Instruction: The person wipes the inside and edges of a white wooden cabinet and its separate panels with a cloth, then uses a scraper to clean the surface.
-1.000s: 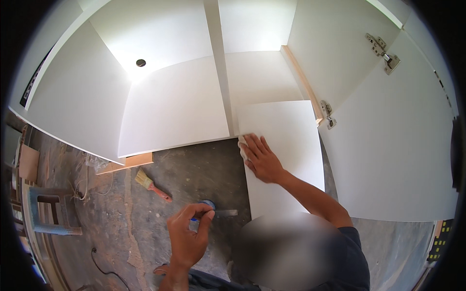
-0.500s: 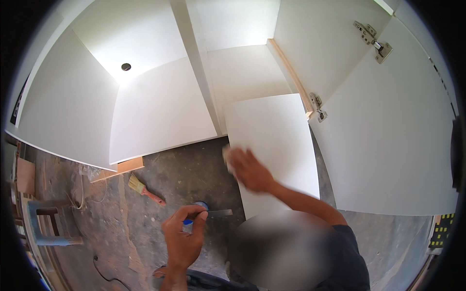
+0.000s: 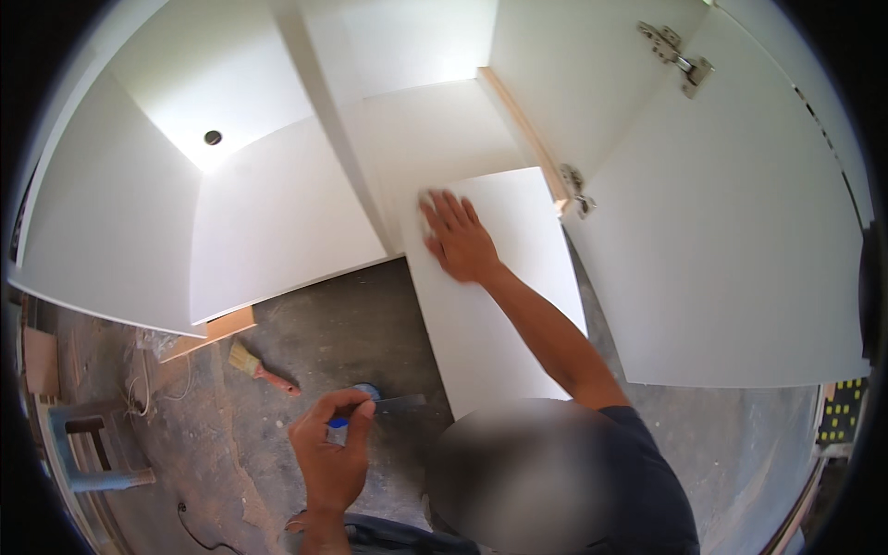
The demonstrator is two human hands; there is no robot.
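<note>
A white panel (image 3: 513, 305) leans out from the cabinet's right compartment toward me. My right hand (image 3: 458, 236) lies flat near its upper left edge, fingers spread and slightly blurred; whether something thin is under the palm I cannot tell. Lower left, my left hand (image 3: 333, 449) pinches a thin grey flat blade (image 3: 402, 402) between thumb and fingers, its free end pointing right. Behind that hand, a round blue thing (image 3: 367, 390) shows in part; the hand hides the rest.
A white cabinet with a divider (image 3: 328, 129) stands ahead. Its door (image 3: 731, 240) hangs open at right on metal hinges (image 3: 678, 60). A wooden strip (image 3: 523, 129) runs along the right compartment. On the floor are a paintbrush (image 3: 264, 368), a board (image 3: 208, 333) and a blue stool (image 3: 97, 453).
My right hand has slid up the panel, away from me, toward its far left corner. The left hand keeps its pinch on the blade. The whole view has shifted slightly.
</note>
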